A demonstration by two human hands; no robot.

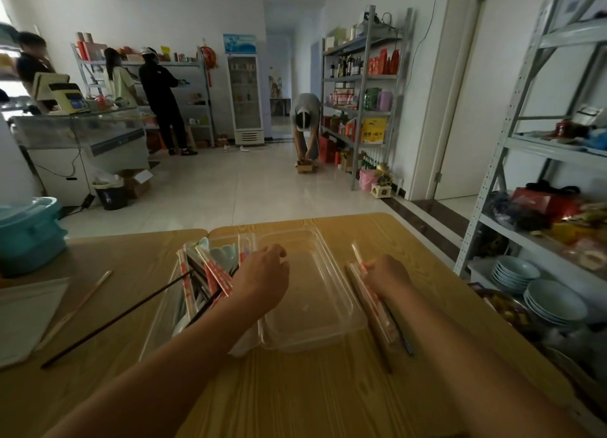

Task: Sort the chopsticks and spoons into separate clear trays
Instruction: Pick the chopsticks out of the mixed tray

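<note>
1. At a wooden table, a person's right hand is gripping a bundle of wrapped chopsticks, which is lying on the table just right of the empty tray.
2. The left hand is reaching, fingers curled, over the right edge of the full tray; whether it is holding anything cannot be told.
3. The bundle's long axis is running from near-right to far-left, roughly along the empty tray's right wall. The right hand is the nearer, so the drop probably calls for a short shift leftward.
4. In the full tray, spoons are lying at the far end among more chopsticks. One dark chopstick is jutting over the tray's left wall, pointing toward the near-left of the table.
</note>
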